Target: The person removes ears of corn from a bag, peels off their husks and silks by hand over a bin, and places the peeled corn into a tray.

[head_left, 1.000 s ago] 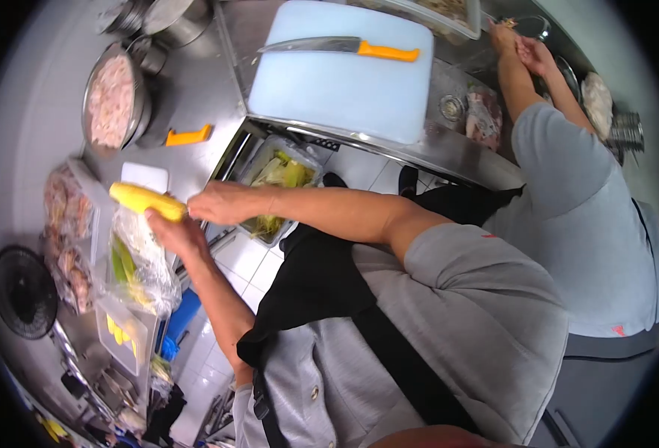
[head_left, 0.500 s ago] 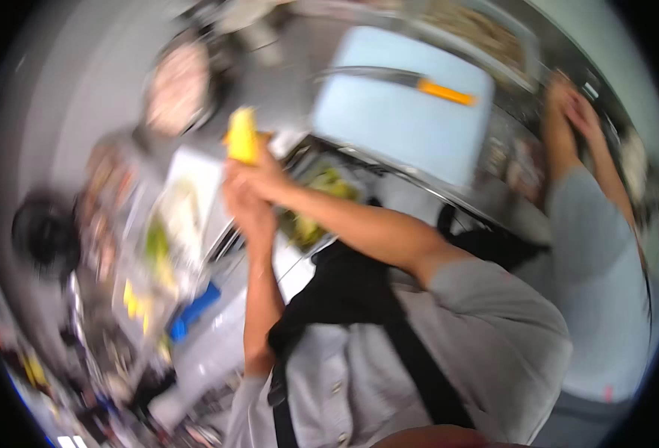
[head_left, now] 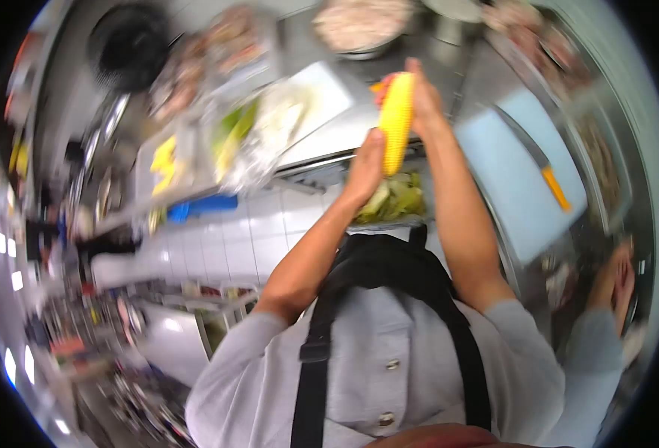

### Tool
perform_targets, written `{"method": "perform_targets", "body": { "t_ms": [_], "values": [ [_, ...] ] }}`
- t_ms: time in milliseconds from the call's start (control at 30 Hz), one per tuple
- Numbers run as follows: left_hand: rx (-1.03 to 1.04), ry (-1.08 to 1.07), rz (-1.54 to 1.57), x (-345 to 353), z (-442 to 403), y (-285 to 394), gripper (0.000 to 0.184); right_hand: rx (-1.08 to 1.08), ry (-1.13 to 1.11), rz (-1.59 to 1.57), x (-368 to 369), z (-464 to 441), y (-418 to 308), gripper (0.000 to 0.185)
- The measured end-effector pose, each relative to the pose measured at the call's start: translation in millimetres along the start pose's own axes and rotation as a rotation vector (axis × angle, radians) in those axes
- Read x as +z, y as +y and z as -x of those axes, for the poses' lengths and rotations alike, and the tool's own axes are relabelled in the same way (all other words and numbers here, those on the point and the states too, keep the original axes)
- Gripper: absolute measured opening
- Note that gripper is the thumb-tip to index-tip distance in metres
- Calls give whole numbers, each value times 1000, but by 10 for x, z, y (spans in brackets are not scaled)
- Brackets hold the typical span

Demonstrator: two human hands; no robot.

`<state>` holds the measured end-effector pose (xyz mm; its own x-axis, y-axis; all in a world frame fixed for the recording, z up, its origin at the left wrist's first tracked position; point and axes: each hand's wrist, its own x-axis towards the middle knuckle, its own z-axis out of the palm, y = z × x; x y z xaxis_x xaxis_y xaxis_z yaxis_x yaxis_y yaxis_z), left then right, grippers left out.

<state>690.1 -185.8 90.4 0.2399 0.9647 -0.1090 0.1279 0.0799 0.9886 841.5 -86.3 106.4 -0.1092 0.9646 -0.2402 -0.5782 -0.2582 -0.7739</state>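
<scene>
A yellow corn cob (head_left: 397, 123) is held upright in the middle of the head view, with its kernels bare. My left hand (head_left: 367, 166) grips the lower part, thumb along its side. My right hand (head_left: 424, 101) wraps round the upper part from the right, its fingertips showing behind the cob. A small orange piece (head_left: 376, 87) shows beside those fingertips; its kind is hidden. Under the cob stands a bin (head_left: 419, 222) holding green husks (head_left: 397, 196).
A knife with an orange handle (head_left: 556, 188) lies on a blue cutting board (head_left: 486, 142) at right. Another person's hand (head_left: 622, 276) is beyond it. At left are a white board (head_left: 331, 91), plastic-wrapped vegetables (head_left: 251, 134) and yellow pieces (head_left: 164, 164). A bowl of pale food (head_left: 363, 22) stands behind.
The view has turned, so the counter and boards appear shifted. My hands, earlier close together at the cob's lower end, are now spread along it, the right one higher.
</scene>
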Motion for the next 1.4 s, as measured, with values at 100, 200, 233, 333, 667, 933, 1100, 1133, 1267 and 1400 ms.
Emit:
{"method": "perform_targets", "body": {
  "t_ms": [100, 200, 233, 333, 667, 933, 1100, 1133, 1267, 1400],
  "values": [
    [152, 431, -56, -94, -277, -229, 55, -393, -123, 629, 389, -29, 630, 47],
    [157, 617, 473, -577, -415, -331, 48, -590, -70, 893, 830, 389, 1091, 46],
    [133, 726, 561, -743, -298, -142, 45, -546, -108, 871, 848, 432, 1287, 46],
    [166, 954, 756, -1313, -149, -83, 43, -267, -307, 811, 991, 533, 1487, 32],
    [361, 1080, 687, -5485, 58, -1202, 39, 96, -268, 1060, 642, 331, 2530, 30],
    [599, 625, -78, -4797, -103, -735, 26, -483, -263, 1236, 2102, -867, 2287, 19],
    [398, 449, -757, -3717, -310, -912, 21, -1003, -679, 1765, 2255, -2130, 2787, 37],
    [251, 706, -921, -3693, -388, -1188, 24, -516, -705, 2005, 2456, -2222, 2725, 39],
    [36, 701, -869, -4000, -69, -1258, 52, -580, -769, 2198, 2485, -2188, 2449, 33],
    [97, 641, -793, -4224, 46, -1224, 66, -250, -818, 1642, 2798, -1660, 1681, 26]
  ]
}}
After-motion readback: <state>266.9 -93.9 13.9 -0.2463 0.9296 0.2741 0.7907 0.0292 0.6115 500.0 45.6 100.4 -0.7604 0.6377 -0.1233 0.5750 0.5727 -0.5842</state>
